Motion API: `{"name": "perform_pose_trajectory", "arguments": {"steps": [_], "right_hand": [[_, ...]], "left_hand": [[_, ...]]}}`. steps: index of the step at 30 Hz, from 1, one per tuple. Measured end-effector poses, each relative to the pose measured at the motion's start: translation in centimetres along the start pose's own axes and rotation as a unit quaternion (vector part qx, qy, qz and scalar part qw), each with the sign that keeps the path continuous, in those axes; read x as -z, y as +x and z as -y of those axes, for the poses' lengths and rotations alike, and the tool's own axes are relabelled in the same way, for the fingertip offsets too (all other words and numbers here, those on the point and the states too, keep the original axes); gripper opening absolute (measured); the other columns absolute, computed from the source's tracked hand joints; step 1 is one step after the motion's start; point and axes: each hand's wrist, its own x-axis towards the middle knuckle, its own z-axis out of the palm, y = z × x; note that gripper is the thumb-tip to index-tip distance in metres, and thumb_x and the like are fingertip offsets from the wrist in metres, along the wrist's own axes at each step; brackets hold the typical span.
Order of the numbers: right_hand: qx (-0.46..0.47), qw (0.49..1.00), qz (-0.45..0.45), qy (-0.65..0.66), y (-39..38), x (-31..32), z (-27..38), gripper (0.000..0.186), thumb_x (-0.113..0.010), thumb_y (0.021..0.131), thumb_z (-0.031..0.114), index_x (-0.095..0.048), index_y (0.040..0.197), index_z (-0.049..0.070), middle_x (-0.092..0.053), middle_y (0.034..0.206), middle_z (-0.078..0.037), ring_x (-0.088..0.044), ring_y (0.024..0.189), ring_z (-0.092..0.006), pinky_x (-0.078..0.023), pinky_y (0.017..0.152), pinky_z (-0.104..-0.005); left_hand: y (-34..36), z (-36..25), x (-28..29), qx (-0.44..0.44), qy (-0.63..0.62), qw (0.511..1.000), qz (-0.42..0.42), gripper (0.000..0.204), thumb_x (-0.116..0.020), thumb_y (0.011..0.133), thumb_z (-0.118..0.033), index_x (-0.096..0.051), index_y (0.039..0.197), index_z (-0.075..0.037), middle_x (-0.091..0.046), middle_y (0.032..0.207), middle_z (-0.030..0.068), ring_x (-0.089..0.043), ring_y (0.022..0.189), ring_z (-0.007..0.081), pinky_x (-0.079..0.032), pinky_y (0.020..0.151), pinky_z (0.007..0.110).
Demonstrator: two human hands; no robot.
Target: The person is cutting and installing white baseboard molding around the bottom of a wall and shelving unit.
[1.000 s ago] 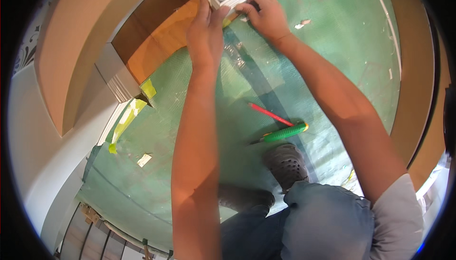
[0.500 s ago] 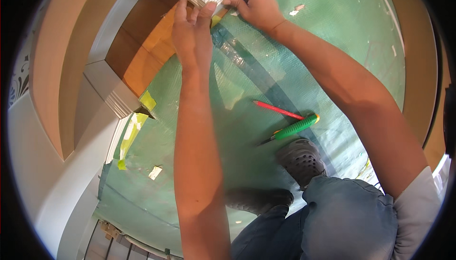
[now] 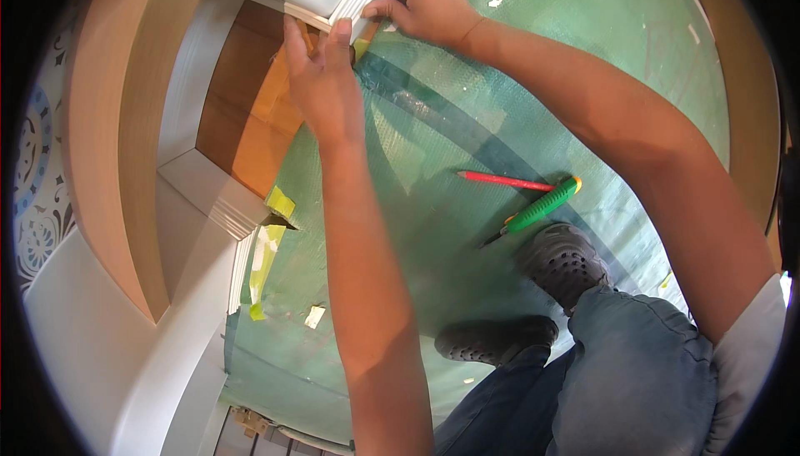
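Note:
At the top, a white ridged moulding piece [image 3: 353, 3] sits against the corner of the white wall. My left hand [image 3: 327, 94] reaches up to it from below, thumb and fingers pressed on its lower edge and on the pale strip [image 3: 307, 14] beside it. From the right, my right hand [image 3: 433, 8] pinches the moulding's right end between thumb and bent fingers. Part of that grip is hidden behind the fingers. A red pencil [image 3: 504, 179] and a green utility knife [image 3: 543, 205], blade out, lie together on the green floor covering [image 3: 433, 273].
Brown wood flooring [image 3: 242, 89] shows in the doorway at left. A matching ridged moulding [image 3: 237, 214] stands on the near wall corner, beside yellow-green tape [image 3: 263, 264]. A wooden door frame [image 3: 137, 123] rises at far left. My dark clogs [image 3: 562, 264] are near the knife.
The view has shifted, so the floor things appear farther right and lower. Both hands stay at the moulding; its left side now shows a flat pale edge instead of ridges.

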Motion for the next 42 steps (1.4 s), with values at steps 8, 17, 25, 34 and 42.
{"name": "perform_pose_trajectory", "arguments": {"steps": [8, 17, 25, 34, 42], "right_hand": [[-0.009, 1.000, 0.003, -0.005, -0.3, 0.0, 0.1, 0.032, -0.063, 0.089, 0.042, -0.062, 0.093, 0.010, -0.062, 0.083, -0.009, -0.061, 0.085, -0.0303, -0.049, 0.072, -0.0421], [0.023, 0.999, 0.001, 0.048, 0.9, 0.5, 0.0, 0.021, -0.068, 0.084, 0.022, -0.058, 0.087, 0.003, -0.060, 0.083, -0.018, -0.058, 0.083, -0.0375, -0.047, 0.074, -0.0442], [0.010, 0.999, 0.002, 0.039, 0.4, 0.2, 0.4, 0.019, -0.067, 0.083, 0.020, -0.058, 0.087, 0.004, -0.060, 0.083, -0.018, -0.058, 0.084, -0.0369, -0.047, 0.075, -0.0440], [0.014, 0.999, -0.006, 0.044, 1.2, 0.5, 0.2, 0.018, -0.068, 0.082, 0.018, -0.058, 0.086, 0.004, -0.060, 0.081, -0.018, -0.058, 0.080, -0.0372, -0.047, 0.072, -0.0446], [0.019, 0.998, 0.013, 0.060, 0.9, 1.1, 0.7, 0.022, -0.068, 0.084, 0.023, -0.057, 0.086, 0.004, -0.060, 0.079, -0.018, -0.058, 0.078, -0.0363, -0.046, 0.069, -0.0443]], "left_hand": [[-0.1, -0.3, -0.6, 0.003, 0.038, 0.999, -0.011, 0.052, -0.063, 0.095, -0.027, -0.051, 0.137, 0.000, -0.070, 0.095, 0.0099, -0.060, 0.079, 0.0139, -0.047, 0.075, 0.028], [0.0, -1.1, -0.5, -0.042, 0.113, 0.993, -0.003, 0.039, -0.059, 0.097, -0.029, -0.062, 0.119, 0.003, -0.067, 0.083, 0.0122, -0.060, 0.070, 0.0210, -0.047, 0.068, 0.035], [-0.1, -0.2, -0.2, -0.065, 0.208, 0.976, -0.015, 0.041, -0.054, 0.098, -0.030, -0.059, 0.124, 0.002, -0.069, 0.094, 0.0209, -0.064, 0.082, 0.0364, -0.048, 0.076, 0.043], [-0.1, -1.0, -0.6, -0.046, 0.226, 0.973, -0.025, 0.042, -0.052, 0.098, -0.031, -0.060, 0.120, 0.003, -0.069, 0.096, 0.0226, -0.065, 0.088, 0.0392, -0.049, 0.077, 0.044], [-0.5, -1.3, -0.9, -0.053, 0.318, 0.946, -0.031, 0.045, -0.045, 0.100, -0.036, -0.058, 0.121, 0.002, -0.068, 0.090, 0.0249, -0.065, 0.085, 0.0421, -0.049, 0.075, 0.051]]}}
